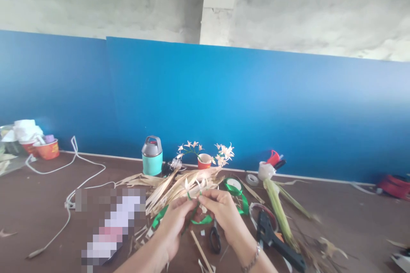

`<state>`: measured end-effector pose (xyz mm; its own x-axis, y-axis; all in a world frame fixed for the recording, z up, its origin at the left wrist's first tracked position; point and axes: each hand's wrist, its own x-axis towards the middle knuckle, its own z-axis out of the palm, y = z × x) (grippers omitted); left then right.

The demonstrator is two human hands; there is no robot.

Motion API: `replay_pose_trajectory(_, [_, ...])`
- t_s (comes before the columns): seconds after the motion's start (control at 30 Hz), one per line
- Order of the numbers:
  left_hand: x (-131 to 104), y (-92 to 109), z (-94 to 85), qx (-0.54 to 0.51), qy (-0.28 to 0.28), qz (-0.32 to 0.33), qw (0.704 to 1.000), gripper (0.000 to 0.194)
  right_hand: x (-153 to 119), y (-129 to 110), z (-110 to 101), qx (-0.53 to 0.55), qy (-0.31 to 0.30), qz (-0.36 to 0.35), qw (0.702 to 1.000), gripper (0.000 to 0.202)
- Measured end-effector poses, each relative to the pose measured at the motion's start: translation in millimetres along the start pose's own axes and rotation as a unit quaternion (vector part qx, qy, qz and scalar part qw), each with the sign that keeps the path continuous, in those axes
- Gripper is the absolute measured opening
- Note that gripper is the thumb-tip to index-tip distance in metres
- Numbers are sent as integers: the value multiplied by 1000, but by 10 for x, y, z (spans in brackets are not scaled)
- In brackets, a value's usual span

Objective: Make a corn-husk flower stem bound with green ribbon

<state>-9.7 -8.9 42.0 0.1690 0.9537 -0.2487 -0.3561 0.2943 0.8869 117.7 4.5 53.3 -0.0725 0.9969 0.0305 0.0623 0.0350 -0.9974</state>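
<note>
Both hands meet low in the middle of the view. My left hand (176,217) is closed on a green stem, which runs down below its fingers. A small pale flower (187,185) rises from that stem. My right hand (219,209) pinches a second pale flower (200,185) by its green base, close beside the first. Behind them lie dried pale husks (192,177). Green ribbon (245,204) loops around the hands, with its roll (233,184) to the right. Black-handled scissors (215,239) lie between my forearms.
A red cup (204,161) holds sprays of pale flowers. A teal flask (152,162) stands left of it. A black glue gun (282,245), green stalks (282,217) and a white cup (265,170) are right. White cord (68,200) and a pixelated object (112,230) lie left.
</note>
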Motion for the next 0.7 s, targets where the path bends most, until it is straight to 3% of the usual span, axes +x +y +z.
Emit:
replay_pose_trajectory(0.17, [-8,9,-10,32,-2,15,999,19,20,41,0,-2,3,-7,1000,20])
replay_pose_trajectory(0.43, [13,-3,-11,-21,2,1,1000,14,11,30,34,23,16,-44,999,23])
replay_pose_trajectory(0.7, [14,4,-1,-53,-32,-1,998,9,-11,0,22,85,-15,-5,996,23])
